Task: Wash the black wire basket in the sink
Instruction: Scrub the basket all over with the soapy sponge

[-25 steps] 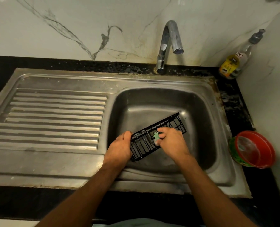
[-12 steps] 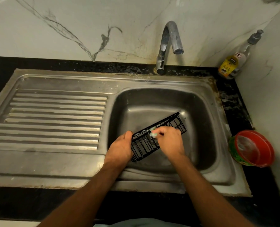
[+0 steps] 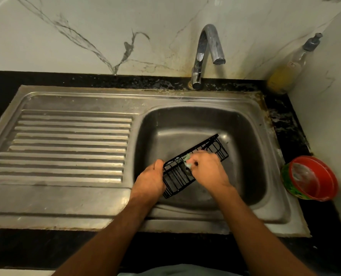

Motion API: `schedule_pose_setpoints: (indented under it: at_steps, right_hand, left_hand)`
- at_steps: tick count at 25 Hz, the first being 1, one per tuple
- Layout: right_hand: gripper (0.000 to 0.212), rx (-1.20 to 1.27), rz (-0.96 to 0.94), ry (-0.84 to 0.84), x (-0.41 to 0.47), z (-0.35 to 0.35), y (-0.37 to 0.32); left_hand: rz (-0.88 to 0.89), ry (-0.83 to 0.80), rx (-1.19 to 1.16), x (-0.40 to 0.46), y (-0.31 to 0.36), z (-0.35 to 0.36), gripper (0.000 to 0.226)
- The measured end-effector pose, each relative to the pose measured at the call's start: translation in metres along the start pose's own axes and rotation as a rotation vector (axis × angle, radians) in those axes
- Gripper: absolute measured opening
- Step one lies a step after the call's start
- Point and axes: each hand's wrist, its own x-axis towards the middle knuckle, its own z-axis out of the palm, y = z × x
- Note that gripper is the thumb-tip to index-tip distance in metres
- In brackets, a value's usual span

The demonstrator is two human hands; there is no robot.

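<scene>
A long black wire basket [image 3: 175, 178] lies tilted in the steel sink bowl [image 3: 245, 136], its far end toward the right. My left hand [image 3: 148, 181] grips its near left end. My right hand [image 3: 208, 170] reaches over the basket's middle and pinches a small pale green scrub pad [image 3: 187, 161] against the wires. The middle of the basket is hidden under my right hand.
A chrome tap [image 3: 205, 56] stands behind the bowl with no water running. The ribbed draining board [image 3: 66, 146] spreads to the left. A soap bottle [image 3: 291, 66] stands in the back right corner. A red-rimmed round tub [image 3: 311, 178] sits on the black counter at right.
My right hand has slid the scrub pad a little left and up along the basket. My left hand and the basket have stayed in place.
</scene>
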Motion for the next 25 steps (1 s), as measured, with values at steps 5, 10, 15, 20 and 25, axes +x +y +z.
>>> schedule_pose_setpoints:
  at_steps: [5,10,15,20,25]
  right_hand:
    - [0.021,0.037,0.041,-0.135,-0.010,-0.025,0.027]
    - [0.017,0.157,0.071,0.056,0.011,-0.011,0.022]
    - [0.021,0.018,0.139,-0.075,-0.017,-0.011,0.029]
    - [0.020,0.081,0.166,0.012,0.007,-0.015,0.016]
    - [0.029,0.037,0.203,0.034,0.004,-0.005,0.013]
  left_hand:
    - [0.016,0.010,-0.001,0.001,0.000,0.000,0.030]
    - [0.007,0.015,0.018,-0.001,0.000,0.001,0.026]
    - [0.056,0.021,0.008,0.000,0.000,0.001,0.023]
    - [0.044,0.006,0.021,0.002,-0.002,0.003,0.025]
    - [0.011,0.017,0.041,0.002,-0.003,0.003,0.028]
